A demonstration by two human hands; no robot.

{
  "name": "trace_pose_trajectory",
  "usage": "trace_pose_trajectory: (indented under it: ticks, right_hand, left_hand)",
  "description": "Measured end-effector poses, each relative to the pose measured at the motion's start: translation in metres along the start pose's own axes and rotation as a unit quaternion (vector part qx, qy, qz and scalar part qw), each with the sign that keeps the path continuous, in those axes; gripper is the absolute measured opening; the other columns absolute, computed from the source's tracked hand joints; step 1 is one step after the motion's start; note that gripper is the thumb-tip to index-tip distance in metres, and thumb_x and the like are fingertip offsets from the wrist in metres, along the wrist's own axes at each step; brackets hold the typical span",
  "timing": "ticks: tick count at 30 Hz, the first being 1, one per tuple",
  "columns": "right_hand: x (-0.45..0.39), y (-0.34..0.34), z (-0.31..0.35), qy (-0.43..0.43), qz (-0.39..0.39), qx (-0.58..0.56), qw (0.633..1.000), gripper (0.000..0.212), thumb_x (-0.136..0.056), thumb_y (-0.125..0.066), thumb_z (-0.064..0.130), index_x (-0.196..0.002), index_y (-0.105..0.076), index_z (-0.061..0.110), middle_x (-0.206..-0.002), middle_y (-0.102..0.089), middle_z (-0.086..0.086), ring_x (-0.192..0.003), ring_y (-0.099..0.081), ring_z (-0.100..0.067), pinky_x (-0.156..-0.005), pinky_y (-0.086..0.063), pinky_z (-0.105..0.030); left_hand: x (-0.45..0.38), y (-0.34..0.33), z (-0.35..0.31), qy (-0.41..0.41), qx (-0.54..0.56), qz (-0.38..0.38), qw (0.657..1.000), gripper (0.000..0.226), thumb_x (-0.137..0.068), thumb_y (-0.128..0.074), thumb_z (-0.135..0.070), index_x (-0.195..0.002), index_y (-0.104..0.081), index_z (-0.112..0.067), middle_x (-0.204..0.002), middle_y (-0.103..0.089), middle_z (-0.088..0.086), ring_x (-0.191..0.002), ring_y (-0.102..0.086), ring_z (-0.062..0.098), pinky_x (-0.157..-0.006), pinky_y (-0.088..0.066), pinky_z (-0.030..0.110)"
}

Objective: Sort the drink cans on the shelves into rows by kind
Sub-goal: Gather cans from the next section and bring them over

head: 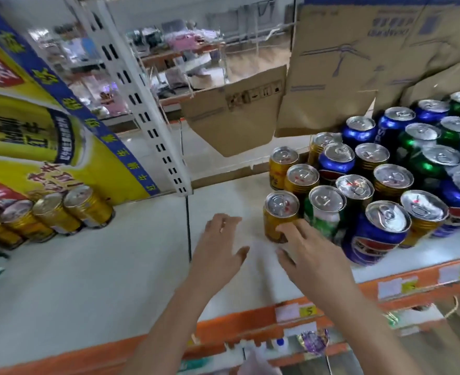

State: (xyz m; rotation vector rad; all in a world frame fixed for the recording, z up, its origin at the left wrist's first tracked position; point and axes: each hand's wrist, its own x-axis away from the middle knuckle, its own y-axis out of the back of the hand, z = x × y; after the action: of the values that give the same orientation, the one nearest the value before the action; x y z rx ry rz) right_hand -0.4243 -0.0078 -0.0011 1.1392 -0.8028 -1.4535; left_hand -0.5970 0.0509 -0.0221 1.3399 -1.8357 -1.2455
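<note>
Both hands reach over the white shelf (120, 266) toward the mixed cluster of cans on its right side. The right hand (310, 255) is spread, its fingertips at the foot of the nearest gold can (279, 216), not yet wrapped round it; the left hand (220, 244) hovers beside it, fingers loosely spread and holding nothing. To do this well, I would close thumb and fingers round the gold can's middle, lift it straight up clear of the green can (323, 209) touching it, and carry it to the row of gold cans (50, 212) far left. The blue can (377, 234) shows what looks like a Pepsi logo; the yellow poster (61, 147) carries Chinese writing too blurred to read
</note>
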Motion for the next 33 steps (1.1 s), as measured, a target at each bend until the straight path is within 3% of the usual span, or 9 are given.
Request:
trace_pose_trajectory:
  ticks: [1, 3, 5, 6, 16, 20, 27, 33]
  right_hand:
    - [-0.002, -0.005, 0.006, 0.010, 0.033, 0.022, 0.999, 0.033, -0.067, -0.079, 0.025, -0.093, -0.062, 0.012, -0.087, -0.059, -0.004, -0.071, -0.063, -0.024, -0.039, -0.041, -0.027]
    - [-0.009, -0.012, 0.023, 0.030, 0.099, 0.034, 0.994, 0.038, -0.082, -0.065, 0.032, -0.113, -0.055, 0.015, -0.110, -0.054, -0.003, -0.100, -0.058, -0.023, -0.064, -0.051, -0.033]
    - [-0.015, -0.019, 0.040, 0.059, 0.128, 0.022, 0.990, 0.046, -0.093, -0.047, 0.036, -0.135, -0.037, 0.021, -0.132, -0.041, 0.001, -0.123, -0.042, -0.019, -0.090, -0.042, -0.028]
    - [-0.018, -0.021, 0.051, 0.066, 0.136, 0.012, 0.988, 0.048, -0.095, -0.044, 0.037, -0.139, -0.032, 0.023, -0.137, -0.037, 0.002, -0.127, -0.038, -0.018, -0.094, -0.039, -0.026]
    - [-0.036, -0.072, 0.169, 0.173, 0.197, -0.013, 0.965, 0.045, -0.096, -0.040, 0.044, -0.137, -0.031, 0.029, -0.135, -0.036, 0.010, -0.127, -0.036, -0.010, -0.092, -0.039, -0.023]
    - [-0.054, -0.090, 0.215, 0.157, 0.201, -0.055, 0.965, 0.043, -0.093, -0.047, 0.045, -0.132, -0.039, 0.028, -0.127, -0.045, 0.008, -0.120, -0.046, -0.010, -0.090, -0.043, -0.027]
    - [-0.117, -0.114, 0.274, 0.115, 0.202, -0.057, 0.971, 0.053, -0.090, -0.055, 0.041, -0.134, -0.039, 0.017, -0.130, -0.048, -0.002, -0.115, -0.052, -0.021, -0.091, -0.047, -0.038]
    - [-0.161, -0.138, 0.314, 0.057, 0.122, -0.053, 0.989, 0.060, -0.086, -0.062, 0.041, -0.126, -0.041, 0.001, -0.125, -0.048, -0.016, -0.116, -0.048, -0.032, -0.087, -0.041, -0.038]
  left_hand:
    - [0.009, 0.008, 0.011, 0.007, -0.025, 0.013, 1.000, 0.057, -0.088, -0.060, -0.036, -0.137, -0.039, -0.020, -0.132, -0.036, 0.000, -0.124, -0.037, 0.017, -0.102, -0.029, 0.023]
    - [0.030, 0.027, 0.035, 0.047, -0.056, 0.040, 0.996, 0.057, -0.089, -0.057, -0.041, -0.138, -0.036, -0.021, -0.132, -0.036, 0.000, -0.123, -0.036, 0.017, -0.103, -0.028, 0.024]
    - [0.053, 0.048, 0.060, 0.095, -0.059, 0.052, 0.992, 0.056, -0.090, -0.055, -0.043, -0.138, -0.035, -0.023, -0.131, -0.037, -0.002, -0.123, -0.037, 0.015, -0.103, -0.032, 0.026]
    - [0.065, 0.059, 0.072, 0.117, -0.048, 0.049, 0.991, 0.054, -0.091, -0.054, -0.043, -0.138, -0.036, -0.023, -0.130, -0.037, -0.004, -0.123, -0.038, 0.014, -0.102, -0.034, 0.027]
    - [0.174, 0.130, 0.183, 0.317, 0.010, -0.077, 0.945, 0.046, -0.089, -0.058, -0.036, -0.130, -0.046, -0.020, -0.123, -0.045, -0.001, -0.116, -0.048, 0.019, -0.093, -0.041, 0.031]
    - [0.198, 0.141, 0.217, 0.354, 0.020, -0.126, 0.927, 0.046, -0.089, -0.059, -0.036, -0.130, -0.047, -0.019, -0.122, -0.046, 0.000, -0.114, -0.050, 0.020, -0.089, -0.045, 0.034]
    - [0.160, 0.168, 0.263, 0.310, 0.025, -0.162, 0.936, 0.054, -0.090, -0.057, -0.036, -0.137, -0.038, -0.016, -0.129, -0.046, 0.006, -0.117, -0.050, 0.023, -0.091, -0.043, 0.034]
    - [0.074, 0.183, 0.283, 0.259, 0.009, -0.159, 0.953, 0.069, -0.088, -0.058, -0.034, -0.144, -0.025, -0.011, -0.145, -0.033, 0.011, -0.130, -0.037, 0.031, -0.102, -0.035, 0.041]
